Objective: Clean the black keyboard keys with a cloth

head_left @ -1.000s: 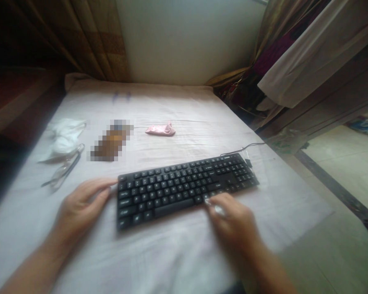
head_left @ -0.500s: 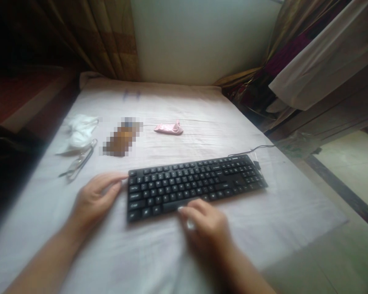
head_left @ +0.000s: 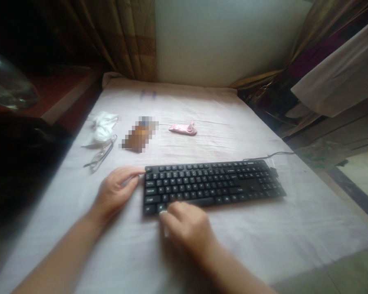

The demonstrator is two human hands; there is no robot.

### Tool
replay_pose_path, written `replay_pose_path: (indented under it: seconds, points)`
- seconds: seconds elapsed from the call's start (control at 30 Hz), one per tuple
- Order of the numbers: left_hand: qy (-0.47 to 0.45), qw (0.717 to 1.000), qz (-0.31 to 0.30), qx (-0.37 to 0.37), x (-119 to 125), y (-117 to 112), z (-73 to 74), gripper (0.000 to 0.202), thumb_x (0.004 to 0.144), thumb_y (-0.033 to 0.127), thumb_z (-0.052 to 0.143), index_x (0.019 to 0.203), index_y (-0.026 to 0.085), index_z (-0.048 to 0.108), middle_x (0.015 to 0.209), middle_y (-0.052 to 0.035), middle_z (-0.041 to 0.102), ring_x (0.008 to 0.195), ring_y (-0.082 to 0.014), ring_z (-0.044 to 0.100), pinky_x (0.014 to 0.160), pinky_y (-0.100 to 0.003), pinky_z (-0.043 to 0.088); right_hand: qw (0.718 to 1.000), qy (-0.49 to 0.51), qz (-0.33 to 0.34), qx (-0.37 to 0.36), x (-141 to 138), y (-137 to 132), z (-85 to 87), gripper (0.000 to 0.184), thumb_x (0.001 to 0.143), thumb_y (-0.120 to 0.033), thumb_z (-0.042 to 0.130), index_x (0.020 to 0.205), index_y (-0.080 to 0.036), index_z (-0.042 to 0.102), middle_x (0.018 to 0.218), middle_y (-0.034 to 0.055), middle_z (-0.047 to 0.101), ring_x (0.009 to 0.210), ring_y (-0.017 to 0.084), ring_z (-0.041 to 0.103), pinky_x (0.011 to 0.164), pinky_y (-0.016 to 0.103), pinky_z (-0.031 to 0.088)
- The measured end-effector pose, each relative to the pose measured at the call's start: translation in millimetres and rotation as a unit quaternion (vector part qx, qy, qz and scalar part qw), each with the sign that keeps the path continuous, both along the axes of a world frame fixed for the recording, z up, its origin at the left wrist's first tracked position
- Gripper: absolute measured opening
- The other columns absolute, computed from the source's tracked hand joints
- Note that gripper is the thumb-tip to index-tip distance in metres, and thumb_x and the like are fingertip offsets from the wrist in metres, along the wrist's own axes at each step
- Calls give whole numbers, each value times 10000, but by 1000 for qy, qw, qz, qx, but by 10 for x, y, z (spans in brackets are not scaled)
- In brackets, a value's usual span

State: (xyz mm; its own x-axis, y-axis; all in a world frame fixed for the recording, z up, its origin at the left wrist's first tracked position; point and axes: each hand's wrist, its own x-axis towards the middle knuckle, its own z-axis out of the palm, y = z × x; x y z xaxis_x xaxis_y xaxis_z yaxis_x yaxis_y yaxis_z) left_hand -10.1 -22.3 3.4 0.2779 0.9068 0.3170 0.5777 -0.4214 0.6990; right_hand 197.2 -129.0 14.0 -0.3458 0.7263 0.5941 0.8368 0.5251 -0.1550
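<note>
The black full-size plastic computer keyboard (head_left: 211,183) lies flat on a pale cloth-covered surface (head_left: 263,237), near its middle, with its long side running left to right and tilted slightly.

The left hand (head_left: 115,194) sits at the keyboard's 9 o'clock, against its short left end. The forearm comes in from 7 o'clock, low over the cloth. The hand is half open and cupped: the index finger (head_left: 135,170) reaches along to the far left corner and touches it, and the thumb lies beside the end edge. It braces the keyboard and is not clamped on it.

The right hand (head_left: 187,228) is at the keyboard's 7 o'clock, knuckles up, wrist raised, with the fingers curled down onto the front row of keys near the left corner. A small pale bit (head_left: 163,211) shows at the fingertips. The hand is blurred, so whether it pinches that bit cannot be told.

A thin black cable (head_left: 276,154) leaves the keyboard at 2 o'clock. At 11 o'clock, well apart, lies a small crumpled pink piece (head_left: 183,128). At 10 o'clock are a brown pixelated object (head_left: 138,134), a pair of clear-lensed spectacles (head_left: 100,155) and a crumpled white cloth (head_left: 102,127) just beyond them. A brownish patterned curtain (head_left: 125,36) hangs at the far edge beside a plain pale wall (head_left: 217,36).
</note>
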Motion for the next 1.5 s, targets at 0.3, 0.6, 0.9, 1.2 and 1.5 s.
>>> replay_pose_path:
  seconds: [0.3,0.6,0.9,1.2,1.5]
  points:
    - [-3,1000,-1,0,15,-3,10,258,868,361,546,988,242,742,1039,-37,767,1002,-216,696,996,-411,532,998,-11,55,-17,-136,49,34,195,949,-150,469,812,-209,596,650,-10,548,555,142,468,498,288,303]
    - [-10,1000,1,-6,10,7,0,250,859,359,555,964,238,748,1021,-35,770,985,-212,701,978,-396,541,999,45,3,-18,241,6,-1,204,876,-114,458,802,-202,627,706,11,630,595,134,517,543,266,350]
    - [-19,1000,-6,-4,16,-4,8,259,863,331,541,972,224,750,1012,-41,771,968,-200,702,957,-374,550,997,-23,73,4,-243,200,125,258,922,-85,490,706,-206,563,650,-4,543,569,152,447,512,298,282]
    - [-26,999,-17,21,5,19,-36,257,880,276,521,986,211,746,1003,-42,771,951,-189,706,933,-350,558,985,-107,97,-99,-288,243,200,223,877,-151,625,672,-213,565,666,-4,554,593,152,491,507,298,284]
    - [-16,999,-10,34,-9,26,-94,264,894,237,500,1027,218,728,1031,-40,760,983,-190,695,952,-360,547,983,-110,60,-131,-259,477,205,152,858,-152,649,719,-210,632,710,2,601,617,148,502,530,292,275]
